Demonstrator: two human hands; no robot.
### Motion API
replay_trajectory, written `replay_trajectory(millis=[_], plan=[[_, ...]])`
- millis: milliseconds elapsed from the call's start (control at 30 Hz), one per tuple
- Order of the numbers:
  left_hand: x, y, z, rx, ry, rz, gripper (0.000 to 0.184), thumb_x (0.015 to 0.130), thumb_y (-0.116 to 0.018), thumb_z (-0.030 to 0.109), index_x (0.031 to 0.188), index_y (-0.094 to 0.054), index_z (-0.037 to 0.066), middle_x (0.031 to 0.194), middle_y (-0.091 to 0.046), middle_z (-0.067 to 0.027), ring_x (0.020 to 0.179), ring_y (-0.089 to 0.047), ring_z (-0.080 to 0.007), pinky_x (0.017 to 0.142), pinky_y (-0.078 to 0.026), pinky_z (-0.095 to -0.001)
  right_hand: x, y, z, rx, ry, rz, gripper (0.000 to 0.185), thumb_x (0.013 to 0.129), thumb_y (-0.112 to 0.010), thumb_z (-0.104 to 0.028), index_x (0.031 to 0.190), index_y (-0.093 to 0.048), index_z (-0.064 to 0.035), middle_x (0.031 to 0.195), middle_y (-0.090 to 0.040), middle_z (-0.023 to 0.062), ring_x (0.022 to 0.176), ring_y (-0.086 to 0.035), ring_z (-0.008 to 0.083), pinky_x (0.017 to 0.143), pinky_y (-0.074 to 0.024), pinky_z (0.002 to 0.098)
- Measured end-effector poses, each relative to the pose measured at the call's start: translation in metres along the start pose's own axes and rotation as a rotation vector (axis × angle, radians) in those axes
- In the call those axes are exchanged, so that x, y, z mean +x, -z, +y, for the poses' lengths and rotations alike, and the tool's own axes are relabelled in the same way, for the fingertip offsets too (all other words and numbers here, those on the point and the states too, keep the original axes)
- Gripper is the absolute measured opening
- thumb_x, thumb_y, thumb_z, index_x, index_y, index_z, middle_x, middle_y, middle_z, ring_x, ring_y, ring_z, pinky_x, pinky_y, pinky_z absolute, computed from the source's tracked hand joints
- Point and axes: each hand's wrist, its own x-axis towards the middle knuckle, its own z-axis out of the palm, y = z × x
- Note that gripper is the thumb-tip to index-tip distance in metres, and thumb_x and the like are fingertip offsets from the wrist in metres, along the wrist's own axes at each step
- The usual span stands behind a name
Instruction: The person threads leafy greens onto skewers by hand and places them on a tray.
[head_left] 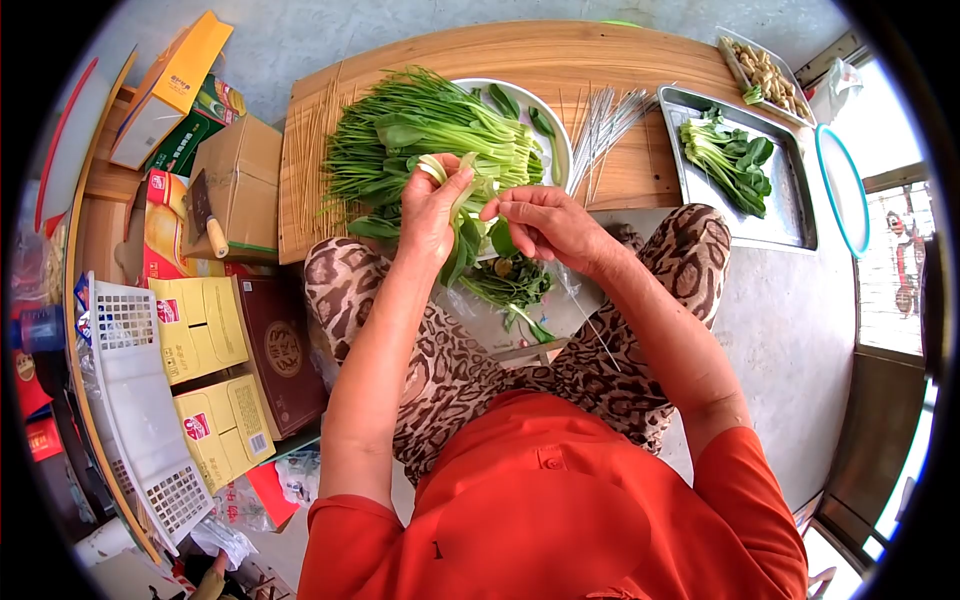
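Note:
My left hand (pixel 432 212) is closed round the pale stems of a leafy green (pixel 466 240), whose leaves hang down between my knees. Just right of it, my right hand (pixel 545 225) has curled fingers near the leaves, and a thin metal skewer (pixel 595 328) slants down below it. Behind my hands lies a big pile of long green stalks (pixel 400 135), partly over a white plate (pixel 563 130). Loose leaves (pixel 510 285) sit low between my legs. A bundle of leafy greens (pixel 735 165) rests in a metal tray (pixel 810 225) at the right.
Thin metal skewers (pixel 607 125) and wooden sticks (pixel 305 150) lie on the wooden table (pixel 480 50). At the back right is a tray of knobbly roots (pixel 765 75). A cleaver (pixel 205 210) leans by a cardboard box (pixel 245 175) at the left, above yellow boxes (pixel 200 325).

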Motion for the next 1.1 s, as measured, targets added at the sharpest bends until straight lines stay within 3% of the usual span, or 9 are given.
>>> replay_trajectory(millis=[333,400,500,600,667,733,900,933,1100], plan=[[-0.008,-0.01,0.0,0.104,-0.001,-0.17,0.008,0.088,-0.063,0.004,0.094,-0.058,0.003,0.087,-0.06,0.0005,0.078,-0.056,-0.0071,0.072,-0.046,-0.022,0.004,0.005,0.0,0.065,0.047,0.061,0.024,0.098,-0.044,-0.018,0.101,-0.061,-0.0007,0.055,-0.049,0.0006,0.042,-0.036,0.0075,0.04,-0.0283,0.0211],[-0.009,-0.011,0.005,0.144,-0.001,-0.193,0.009,0.092,-0.059,0.008,0.098,-0.059,0.002,0.091,-0.061,-0.0008,0.081,-0.056,-0.0075,0.074,-0.046,-0.0228,0.004,0.005,-0.002,0.048,0.049,0.061,0.024,0.098,-0.043,-0.018,0.101,-0.061,-0.0007,0.054,-0.048,0.0001,0.042,-0.035,0.0072,0.039,-0.0277,0.0212],[-0.007,-0.008,0.007,0.126,0.02,-0.202,0.025,0.097,-0.049,0.015,0.116,-0.057,0.0,0.097,-0.06,-0.0038,0.086,-0.057,-0.0108,0.08,-0.046,-0.0264,0.003,0.009,-0.003,0.041,0.04,0.093,0.026,0.099,-0.043,-0.021,0.105,-0.061,-0.0023,0.053,-0.047,-0.0017,0.04,-0.034,0.0053,0.039,-0.0266,0.0192],[-0.003,-0.001,0.013,0.088,-0.042,-0.17,0.032,0.097,-0.049,0.015,0.124,-0.052,-0.001,0.098,-0.059,-0.0045,0.092,-0.055,-0.0145,0.085,-0.043,-0.0287,-0.001,0.013,-0.005,0.068,0.039,0.081,0.026,0.1,-0.043,-0.021,0.106,-0.06,-0.0019,0.053,-0.046,-0.0016,0.04,-0.034,0.0052,0.039,-0.0262,0.0191],[0.004,0.01,0.015,0.104,-0.103,0.029,0.04,0.098,-0.048,0.019,0.132,-0.044,-0.002,0.092,-0.059,-0.0061,0.078,-0.052,-0.0123,0.072,-0.044,-0.0272,-0.003,0.014,-0.007,0.101,0.048,0.035,0.026,0.1,-0.043,-0.02,0.107,-0.059,-0.0011,0.052,-0.046,-0.0015,0.04,-0.033,0.0051,0.039,-0.026,0.019],[0.008,0.021,0.025,0.122,-0.121,0.131,0.041,0.098,-0.049,0.019,0.133,-0.043,-0.003,0.091,-0.06,-0.007,0.073,-0.048,-0.0106,0.067,-0.041,-0.0263,-0.004,0.018,-0.008,0.106,0.069,0.029,0.026,0.099,-0.043,-0.019,0.106,-0.06,-0.0008,0.052,-0.047,-0.001,0.04,-0.034,0.0055,0.038,-0.0262,0.0193],[0.004,0.015,0.031,0.167,-0.065,0.08,0.044,0.101,-0.036,0.025,0.133,-0.042,-0.004,0.093,-0.063,-0.0096,0.07,-0.047,-0.0085,0.062,-0.039,-0.0236,-0.005,0.021,-0.009,0.128,0.096,0.027,0.026,0.099,-0.044,-0.019,0.105,-0.06,-0.0009,0.052,-0.048,-0.0002,0.039,-0.034,0.006,0.038,-0.0261,0.0194],[0.003,0.014,0.03,0.169,-0.055,0.061,0.044,0.099,-0.035,0.021,0.135,-0.04,-0.004,0.095,-0.063,-0.0107,0.07,-0.047,-0.0088,0.062,-0.039,-0.0236,-0.005,0.02,-0.009,0.126,0.096,0.023,0.026,0.099,-0.044,-0.019,0.105,-0.06,-0.0009,0.052,-0.048,-0.0002,0.039,-0.034,0.006,0.038,-0.0261,0.0194],[0.004,0.012,0.019,0.263,-0.05,0.079,0.028,0.095,-0.039,0.013,0.118,-0.049,0.0,0.092,-0.066,-0.0128,0.064,-0.05,-0.0093,0.058,-0.04,-0.024,-0.005,0.009,-0.004,0.101,0.026,-0.007,0.025,0.098,-0.045,-0.02,0.105,-0.061,-0.0015,0.052,-0.047,-0.0003,0.04,-0.034,0.0062,0.038,-0.0263,0.0197]])
